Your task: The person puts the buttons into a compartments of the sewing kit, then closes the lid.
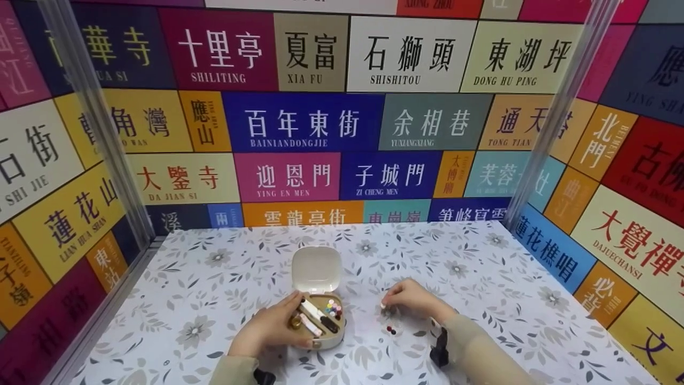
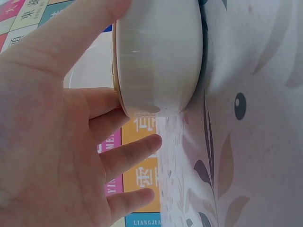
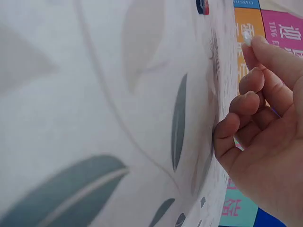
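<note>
A small white box with rounded corners stands on the table, its lid raised at the back. My left hand holds it from the left, thumb on the near side and fingers toward the far side. In the left wrist view the ring and little fingers stick out free of the box wall. Inside lie a black-and-white pen-like stick, a pinkish white stick, a round gold-coloured piece and several coloured beads. My right hand pinches a tiny white piece between thumb and index fingertip.
A couple of small dark red and black pieces lie on the table right of the box. The table has a white cloth with grey leaves and flowers. Walls with coloured Chinese sign panels enclose its back and sides.
</note>
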`<state>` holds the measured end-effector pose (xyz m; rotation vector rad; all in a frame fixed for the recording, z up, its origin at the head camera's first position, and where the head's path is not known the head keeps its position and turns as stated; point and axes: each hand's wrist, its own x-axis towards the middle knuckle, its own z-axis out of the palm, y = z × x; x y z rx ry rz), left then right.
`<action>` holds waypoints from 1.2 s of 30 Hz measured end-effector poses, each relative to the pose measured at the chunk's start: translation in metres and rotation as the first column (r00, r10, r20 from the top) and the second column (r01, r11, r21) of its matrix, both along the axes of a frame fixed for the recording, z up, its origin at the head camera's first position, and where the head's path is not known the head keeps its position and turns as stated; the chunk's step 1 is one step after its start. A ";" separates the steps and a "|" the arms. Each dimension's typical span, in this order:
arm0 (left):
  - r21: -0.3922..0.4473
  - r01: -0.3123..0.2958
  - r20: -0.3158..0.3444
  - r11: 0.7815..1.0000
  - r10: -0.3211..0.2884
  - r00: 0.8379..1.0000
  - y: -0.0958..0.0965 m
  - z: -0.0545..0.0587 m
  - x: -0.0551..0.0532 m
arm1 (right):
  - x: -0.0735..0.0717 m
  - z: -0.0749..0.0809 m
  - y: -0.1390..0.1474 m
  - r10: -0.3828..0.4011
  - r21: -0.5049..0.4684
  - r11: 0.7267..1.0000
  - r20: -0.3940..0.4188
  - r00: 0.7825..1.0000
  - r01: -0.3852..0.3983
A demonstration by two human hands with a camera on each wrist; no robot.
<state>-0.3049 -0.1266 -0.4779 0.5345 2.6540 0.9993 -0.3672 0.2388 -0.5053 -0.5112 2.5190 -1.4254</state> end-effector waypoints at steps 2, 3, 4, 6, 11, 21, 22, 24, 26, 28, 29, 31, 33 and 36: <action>-0.003 0.001 -0.003 1.000 -0.001 1.000 0.000 0.000 0.000 | -0.002 0.001 0.001 -0.035 -0.001 0.999 0.007 0.999 0.035; -0.003 0.002 -0.005 1.000 -0.002 1.000 0.000 0.000 0.000 | -0.004 0.001 0.001 -0.060 0.006 0.998 0.014 0.998 0.060; -0.006 0.001 -0.006 1.000 -0.001 1.000 0.000 0.000 0.000 | -0.005 0.001 0.001 -0.085 0.010 0.996 0.019 0.996 0.085; -0.011 0.000 -0.002 1.000 0.000 1.000 0.000 0.000 0.000 | -0.009 0.000 0.001 -0.125 0.001 0.992 0.036 0.992 0.125; -0.006 -0.002 0.009 1.000 0.002 1.000 0.001 -0.002 -0.001 | -0.012 -0.001 0.001 -0.160 -0.114 0.978 0.114 0.981 0.173; -0.035 0.024 -0.025 0.999 -0.025 0.999 0.000 0.000 -0.001 | -0.016 -0.007 0.003 -0.126 -0.245 0.951 0.245 0.961 0.188; -0.033 0.022 -0.022 0.999 -0.022 0.999 0.000 0.000 -0.001 | -0.016 -0.007 0.003 -0.126 -0.244 0.952 0.245 0.961 0.187; -0.028 0.018 -0.016 0.999 -0.019 1.000 0.001 0.000 0.000 | -0.016 -0.009 0.003 -0.129 -0.246 0.950 0.246 0.960 0.191; -0.024 0.016 -0.015 1.000 -0.017 1.000 0.001 0.000 0.000 | -0.016 -0.010 0.003 -0.135 -0.248 0.949 0.245 0.960 0.197; -0.022 0.017 -0.014 1.000 -0.017 1.000 0.000 0.000 0.000 | -0.016 -0.011 0.003 -0.135 -0.253 0.947 0.247 0.960 0.199; -0.022 0.017 -0.015 1.000 -0.018 1.000 0.000 0.000 0.000 | -0.015 -0.011 0.003 -0.135 -0.255 0.946 0.249 0.959 0.200; -0.019 0.017 -0.016 1.000 -0.017 1.000 0.000 -0.001 0.000 | -0.015 -0.010 0.003 -0.135 -0.255 0.946 0.250 0.959 0.200; -0.017 0.016 -0.015 1.000 -0.016 1.000 -0.001 0.000 0.000 | -0.015 -0.009 0.002 -0.138 -0.247 0.948 0.251 0.958 0.201; -0.015 0.012 -0.017 1.000 -0.012 1.000 -0.001 0.000 0.000 | -0.016 -0.007 0.000 -0.144 -0.225 0.953 0.258 0.955 0.205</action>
